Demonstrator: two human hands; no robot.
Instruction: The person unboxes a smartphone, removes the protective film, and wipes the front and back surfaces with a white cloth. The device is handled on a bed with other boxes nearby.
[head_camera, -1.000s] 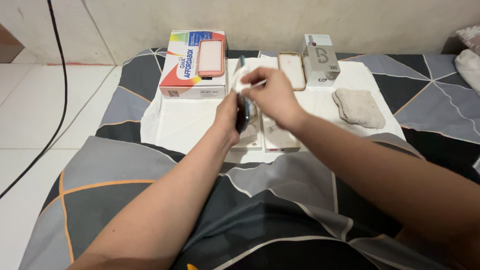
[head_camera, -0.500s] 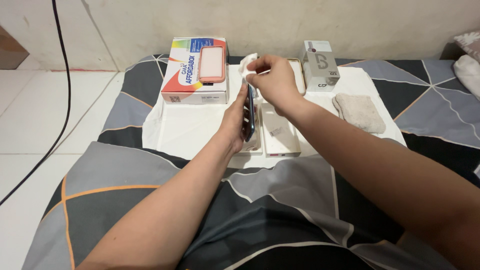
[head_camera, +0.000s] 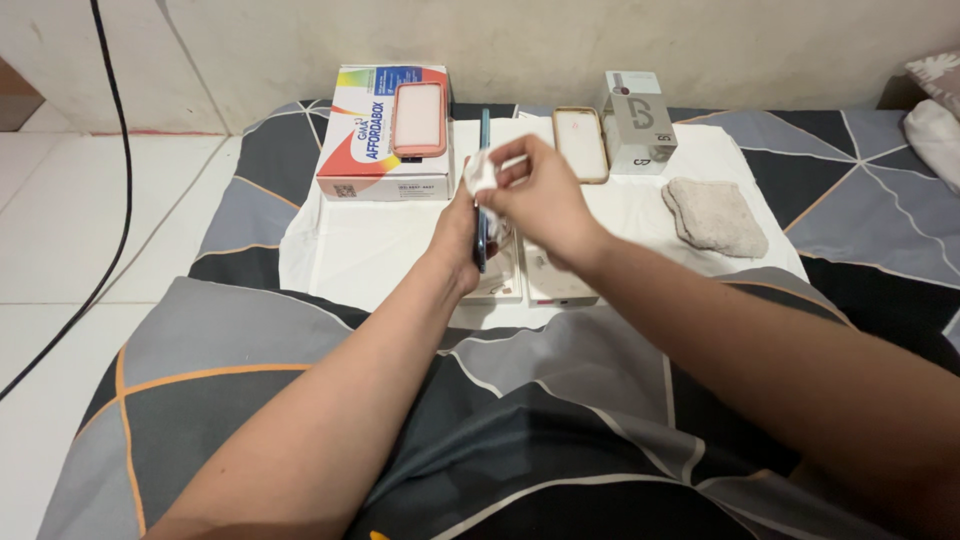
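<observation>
- Head view, taking the white cloth (head_camera: 400, 250) spread on the patterned bedding as the landmark: off its left edge, a black cable (head_camera: 110, 150) runs across the tiled floor.
- On the cloth's far left corner sits a colourful cardboard box (head_camera: 365, 150), with a pink phone case (head_camera: 419, 120) lying on top.
- Over the middle of the cloth, the left hand (head_camera: 458, 235) is closed around a dark-edged smartphone (head_camera: 483, 190), held upright on edge, edge-on to the camera.
- Just right of it, the right hand (head_camera: 535, 205) pinches a small white wipe (head_camera: 482, 175) against the phone's upper part.
- Under both hands, two flat white boxes (head_camera: 540, 275) lie on the cloth's near edge.
- At the far right stand a clear phone case (head_camera: 581, 143) and a grey carton (head_camera: 638, 120); a beige rag (head_camera: 715, 215) lies nearer.
- Judged step: wiping the phone's face clean. The next stroke seems to call for a steady left grip while the wipe travels down the glass.
</observation>
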